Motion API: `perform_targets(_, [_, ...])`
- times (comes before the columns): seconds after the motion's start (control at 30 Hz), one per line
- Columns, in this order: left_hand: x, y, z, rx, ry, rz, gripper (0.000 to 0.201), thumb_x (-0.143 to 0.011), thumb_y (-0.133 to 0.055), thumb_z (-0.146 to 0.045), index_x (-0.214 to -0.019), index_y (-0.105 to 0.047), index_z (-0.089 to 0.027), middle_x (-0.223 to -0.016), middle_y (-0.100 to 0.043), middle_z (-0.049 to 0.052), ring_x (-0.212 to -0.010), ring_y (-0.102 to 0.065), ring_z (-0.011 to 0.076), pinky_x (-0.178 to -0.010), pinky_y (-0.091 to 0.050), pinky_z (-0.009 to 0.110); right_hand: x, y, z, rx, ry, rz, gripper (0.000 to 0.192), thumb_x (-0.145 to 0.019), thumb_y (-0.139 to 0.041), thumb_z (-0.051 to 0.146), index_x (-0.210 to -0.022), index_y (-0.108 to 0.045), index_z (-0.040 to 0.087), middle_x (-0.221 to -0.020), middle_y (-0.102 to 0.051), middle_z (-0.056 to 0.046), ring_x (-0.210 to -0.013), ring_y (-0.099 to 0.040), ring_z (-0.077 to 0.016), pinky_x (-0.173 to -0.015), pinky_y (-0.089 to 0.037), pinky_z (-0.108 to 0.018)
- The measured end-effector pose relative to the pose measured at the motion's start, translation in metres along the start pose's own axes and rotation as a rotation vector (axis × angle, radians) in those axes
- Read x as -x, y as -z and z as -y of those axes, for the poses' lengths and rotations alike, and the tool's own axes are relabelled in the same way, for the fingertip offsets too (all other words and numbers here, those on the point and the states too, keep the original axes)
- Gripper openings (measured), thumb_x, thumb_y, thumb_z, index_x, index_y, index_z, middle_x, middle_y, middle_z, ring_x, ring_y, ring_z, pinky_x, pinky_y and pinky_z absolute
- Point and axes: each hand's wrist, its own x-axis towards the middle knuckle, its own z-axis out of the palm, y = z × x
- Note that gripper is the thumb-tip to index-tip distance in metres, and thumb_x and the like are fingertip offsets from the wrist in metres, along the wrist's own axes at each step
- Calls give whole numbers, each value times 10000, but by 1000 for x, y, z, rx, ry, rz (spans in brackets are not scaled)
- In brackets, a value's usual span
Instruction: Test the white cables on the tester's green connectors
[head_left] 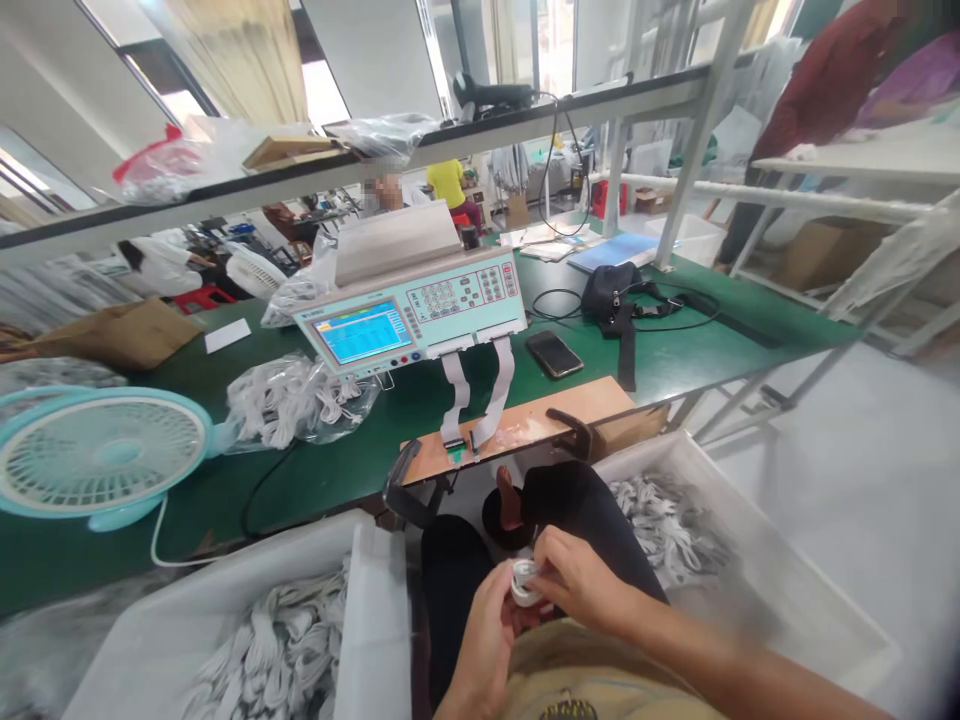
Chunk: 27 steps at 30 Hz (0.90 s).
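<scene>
Head view, bottom centre of frame: both hands meet over the lap. Left hand (487,625) and right hand (581,585) are pinched together on one small coiled white cable (523,580), fingers closed around it from either side. Cable sits between the two hands, low centre, above the knees.

Lower left: white bin (225,600) piled with white cable bundles. Lower right: second white bin (810,600) holds a smaller heap of the same cables (667,530), most of its floor bare.

Centre: wooden fixture board (525,420) at the bench edge, two flat ribbon leads (480,390) running up to the tester (412,310) with its screen lit. Nothing looks plugged into the board's connector right now.

Progress, as a judgement: mid-batch. One cable is in hand and not yet at the fixture; plenty of stock sits in both bins, plus a bagged lot (300,400) on the green bench (660,360). Can't tell which bin is done versus pending.

Also on bench: phone (553,354), fan (97,455) at left.
</scene>
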Motion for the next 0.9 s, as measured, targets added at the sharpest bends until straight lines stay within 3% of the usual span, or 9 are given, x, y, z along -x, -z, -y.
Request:
perform_targets(0.07, [0,4,0,-25,-5,39,231,-759,-604,-339,-913,-618,-168,-749,-616,22,-631,-575,142,-472,-419,206,2,0,-2,44,54,35,162,-889,-469,259,-774,-541,171,-738,-539,-26,-658,-496,-140,-586,-399,-234])
perform_targets(0.23, [4,8,-2,-126,73,36,222,-714,-615,-326,-873,-626,-173,-666,-600,30,-612,-586,175,-457,-444,230,-2,7,-3,133,196,287,214,-918,-429,252,-825,-606,176,-748,-575,-26,-636,-509,-123,-572,-378,-217])
perform_targets(0.4, [-1,12,4,-207,100,81,317,-656,-674,-389,-859,-635,-147,-656,-635,58,-576,-612,188,-450,-454,239,-9,10,1,288,224,439,150,-863,-502,214,-778,-621,177,-692,-589,-14,-608,-528,-129,-526,-355,-226])
perform_targets(0.53, [-14,18,7,-243,113,28,338,-627,-704,-465,-757,-638,-160,-597,-624,44,-506,-591,165,-404,-431,219,-16,7,3,353,242,510,125,-789,-509,148,-706,-602,154,-656,-587,-31,-589,-518,-141,-506,-336,-238])
perform_targets(0.6, [-19,19,4,-215,106,22,330,-634,-701,-470,-726,-648,-158,-593,-621,39,-501,-582,149,-435,-454,225,-21,5,1,292,163,466,84,-730,-514,132,-688,-583,153,-668,-579,-30,-583,-504,-137,-517,-336,-233])
perform_targets(0.7, [-28,20,-8,-201,60,-9,374,-664,-663,-512,-781,-667,-157,-615,-630,39,-515,-585,146,-454,-469,228,-34,0,-6,96,-21,286,86,-705,-477,111,-683,-543,163,-643,-538,4,-552,-456,-114,-515,-325,-216])
perform_targets(0.77, [-38,21,-20,-273,-58,-80,394,-666,-663,-514,-812,-674,-148,-616,-633,34,-531,-584,147,-454,-470,223,-49,-6,-12,-75,-131,125,101,-744,-447,125,-687,-519,168,-622,-504,23,-548,-432,-106,-516,-328,-208])
perform_targets(0.9, [-66,23,-42,-397,-421,-247,387,-661,-690,-463,-846,-688,-123,-583,-615,11,-520,-544,131,-458,-465,214,-88,-22,-21,-455,-313,-132,201,-810,-473,301,-657,-507,174,-581,-478,33,-554,-437,-114,-526,-374,-218])
